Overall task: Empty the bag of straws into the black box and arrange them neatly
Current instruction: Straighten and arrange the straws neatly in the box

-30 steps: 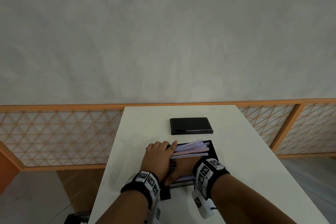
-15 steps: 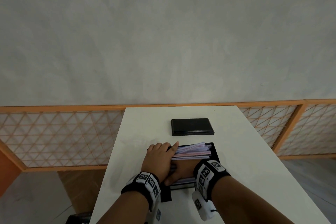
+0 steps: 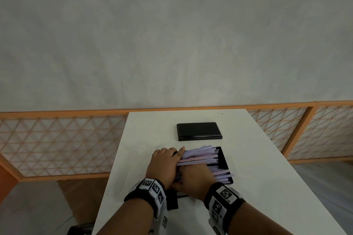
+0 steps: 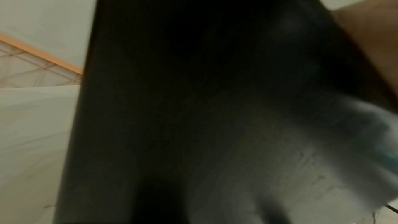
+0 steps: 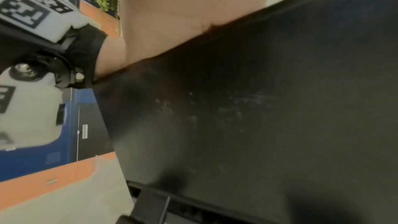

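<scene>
While your left hand (image 3: 165, 165) lies over the left end of the black box (image 3: 223, 158), its fingers are stretched flat along the box's left wall, one fingertip reaching the ends of the straws (image 3: 200, 156); nothing is pinched or gripped by it. Your right hand (image 3: 193, 178) lies palm-down across the near part of the straw pile, its fingers pointing left and tucked under the left hand, so you cannot tell whether they curl around any straws.

Straws: thin, pale lilac and pink tubes, lying mostly left to right inside the box, loosely fanned. A few at the far edge tilt upward over the rim; a few at the near right corner poke out past the box's right wall.

Box: rectangular, shallow, matte black, sitting on the smooth white table (image 3: 257, 158) near its middle. Left wrist view shows only a blurred black wall (image 4: 172, 91) filling the frame, and white tabletop (image 4: 32, 142) beside it. Right wrist view shows the same dark, faintly scuffed surface (image 5: 258, 117) with a bare forearm above it.

A flat black lid (image 3: 199, 131), rectangular with a bevelled edge, lies on the table beyond the box, apart from it. Behind the table runs an orange-framed lattice panel (image 3: 57, 139) below a plain grey wall
</scene>
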`<state>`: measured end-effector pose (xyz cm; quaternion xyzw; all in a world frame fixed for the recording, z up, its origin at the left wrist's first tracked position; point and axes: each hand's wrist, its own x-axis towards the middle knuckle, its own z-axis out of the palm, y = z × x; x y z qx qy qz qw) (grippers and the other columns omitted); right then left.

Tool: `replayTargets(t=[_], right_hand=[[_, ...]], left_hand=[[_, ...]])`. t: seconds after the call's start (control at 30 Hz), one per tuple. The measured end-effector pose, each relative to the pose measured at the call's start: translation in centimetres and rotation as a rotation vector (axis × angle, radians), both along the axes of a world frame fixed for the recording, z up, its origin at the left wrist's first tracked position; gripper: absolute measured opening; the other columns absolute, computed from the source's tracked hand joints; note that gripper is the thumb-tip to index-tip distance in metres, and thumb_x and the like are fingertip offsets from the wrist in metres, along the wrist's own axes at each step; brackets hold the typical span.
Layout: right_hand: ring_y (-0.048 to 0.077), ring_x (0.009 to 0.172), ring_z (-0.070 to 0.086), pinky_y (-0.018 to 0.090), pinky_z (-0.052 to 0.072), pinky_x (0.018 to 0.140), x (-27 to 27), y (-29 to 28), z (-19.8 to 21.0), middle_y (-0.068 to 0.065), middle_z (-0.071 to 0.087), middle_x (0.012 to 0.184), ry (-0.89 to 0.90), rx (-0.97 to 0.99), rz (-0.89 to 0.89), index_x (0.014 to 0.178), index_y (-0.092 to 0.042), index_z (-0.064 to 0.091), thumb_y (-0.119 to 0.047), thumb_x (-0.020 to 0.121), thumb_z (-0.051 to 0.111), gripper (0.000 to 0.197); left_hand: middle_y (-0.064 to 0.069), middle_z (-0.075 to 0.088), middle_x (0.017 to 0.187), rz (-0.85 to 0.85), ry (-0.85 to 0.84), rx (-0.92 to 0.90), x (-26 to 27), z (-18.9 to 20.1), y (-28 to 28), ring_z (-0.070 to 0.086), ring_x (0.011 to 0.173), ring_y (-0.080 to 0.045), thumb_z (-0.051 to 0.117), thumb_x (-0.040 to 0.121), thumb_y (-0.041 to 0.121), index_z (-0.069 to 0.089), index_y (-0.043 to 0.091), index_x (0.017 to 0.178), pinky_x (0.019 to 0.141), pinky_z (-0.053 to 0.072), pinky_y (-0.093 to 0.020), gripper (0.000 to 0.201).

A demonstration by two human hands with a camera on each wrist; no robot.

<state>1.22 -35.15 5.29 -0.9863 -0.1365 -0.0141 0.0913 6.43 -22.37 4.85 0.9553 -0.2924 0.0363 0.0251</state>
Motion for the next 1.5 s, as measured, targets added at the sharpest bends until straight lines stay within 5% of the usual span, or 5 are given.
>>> replayTargets(t=[0.27, 0.5, 1.17, 1.37, 1.5], right_hand=[[0.029, 0.124, 0.044, 0.052, 0.027, 0.104, 1.4, -0.2, -1.3, 0.002, 0.049, 0.138, 0.036, -0.207, -0.043, 0.134, -0.033, 0.04, -0.078, 0.069, 0.032, 0.079], [0.025, 0.117, 0.05, 0.043, 0.038, 0.097, 2.4, -0.5, -2.2, -0.002, 0.055, 0.129, 0.031, -0.133, -0.004, 0.128, -0.035, 0.044, -0.078, 0.063, 0.033, 0.079], [0.023, 0.112, 0.054, 0.05, 0.039, 0.097, 3.9, -0.3, -0.9, -0.004, 0.059, 0.121, 0.364, -0.009, -0.1, 0.121, -0.037, 0.052, -0.07, 0.054, 0.067, 0.076], [0.019, 0.102, 0.056, 0.032, 0.043, 0.093, 3.7, -0.9, -0.7, 0.002, 0.063, 0.115, 0.378, 0.179, 0.057, 0.118, -0.023, 0.061, -0.056, 0.065, 0.075, 0.064], [0.024, 0.119, 0.049, 0.044, 0.036, 0.103, 2.5, -0.7, -0.6, 0.003, 0.054, 0.133, 0.209, -0.046, 0.094, 0.132, -0.029, 0.047, -0.078, 0.068, 0.034, 0.081]], left_hand=[[0.004, 0.04, 0.136, -0.005, -0.046, -0.033, -0.3, -0.1, 0.0, 0.037, 0.12, -0.02, 0.033, 0.094, 0.026, 0.013, 0.031, 0.147, 0.104, 0.021, -0.033, 0.057], [0.004, 0.04, 0.137, 0.015, -0.032, -0.024, -0.3, 0.2, -0.1, 0.037, 0.121, -0.021, 0.041, 0.09, 0.029, 0.013, 0.03, 0.147, 0.104, 0.022, -0.034, 0.064], [0.004, 0.042, 0.129, 0.003, -0.035, 0.026, -0.5, -0.2, 0.0, 0.039, 0.115, -0.02, 0.056, 0.075, 0.048, 0.011, 0.031, 0.146, 0.099, 0.024, -0.034, 0.085], [0.004, 0.043, 0.129, 0.028, -0.037, -0.002, -0.5, -0.2, 0.0, 0.039, 0.116, -0.019, 0.051, 0.081, 0.042, 0.014, 0.032, 0.146, 0.099, 0.025, -0.033, 0.076], [0.004, 0.045, 0.13, 0.043, -0.033, -0.029, -0.3, -0.3, -0.2, 0.039, 0.117, -0.019, 0.043, 0.09, 0.032, 0.015, 0.034, 0.146, 0.099, 0.025, -0.033, 0.063]])
